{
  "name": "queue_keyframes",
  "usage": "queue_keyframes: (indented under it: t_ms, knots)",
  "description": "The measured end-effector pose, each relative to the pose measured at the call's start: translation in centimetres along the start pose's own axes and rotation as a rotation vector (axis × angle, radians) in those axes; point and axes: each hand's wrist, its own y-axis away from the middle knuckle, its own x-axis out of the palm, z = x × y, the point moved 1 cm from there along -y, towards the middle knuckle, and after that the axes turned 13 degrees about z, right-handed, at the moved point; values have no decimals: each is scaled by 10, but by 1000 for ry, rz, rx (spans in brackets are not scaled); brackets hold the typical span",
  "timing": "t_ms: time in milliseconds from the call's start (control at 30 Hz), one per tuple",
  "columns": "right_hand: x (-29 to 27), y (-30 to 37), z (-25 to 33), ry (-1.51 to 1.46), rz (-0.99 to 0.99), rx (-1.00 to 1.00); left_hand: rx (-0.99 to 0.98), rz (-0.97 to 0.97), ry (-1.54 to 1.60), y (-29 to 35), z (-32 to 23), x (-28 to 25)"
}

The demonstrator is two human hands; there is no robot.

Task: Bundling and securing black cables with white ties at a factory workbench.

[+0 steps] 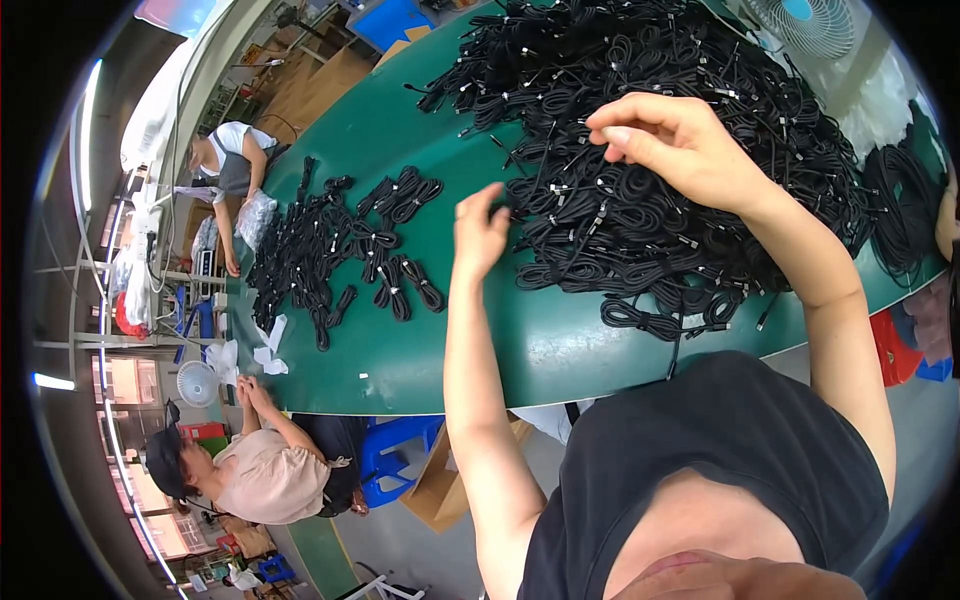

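A large heap of black cables (640, 170), many coiled into bundles with light metal plugs, covers much of the green table (450, 355). My right hand (690, 145) is raised over the heap, its thumb and fingertips drawn together in a pinch. Whatever sits between those tips is too small to make out. At the heap's left edge is my left hand (480, 232), thumb and fingers apart, close to the nearest cables; I see nothing held in it. A coiled cable (640, 318) lies at the near edge of the heap.
Tied cable bundles (320, 245) form a smaller group on the left. Two people (265, 470) (235, 155) are at the table's left side, near white scraps (270, 345) and a clear plastic bag (255, 218). A larger black coil (898, 205) lies far right; a fan (805, 25) stands behind.
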Motion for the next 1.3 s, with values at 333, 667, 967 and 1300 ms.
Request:
queue_keyframes:
  t_ms: [333, 667, 967, 1300]
  knots:
    - [25, -7, 1, 746, -12, -260, 26, 16, 47, 13, -74, -51]
    - [36, -17, -2, 863, -5, -300, 477, -510, 100, 11, -141, -54]
    - [23, -11, -9, 650, -169, -235, 337, 106, 1218, 6, -130, -12]
    - [18, -3, -11, 809, 43, -277, 284, -65, 1462, -1, -136, 5]
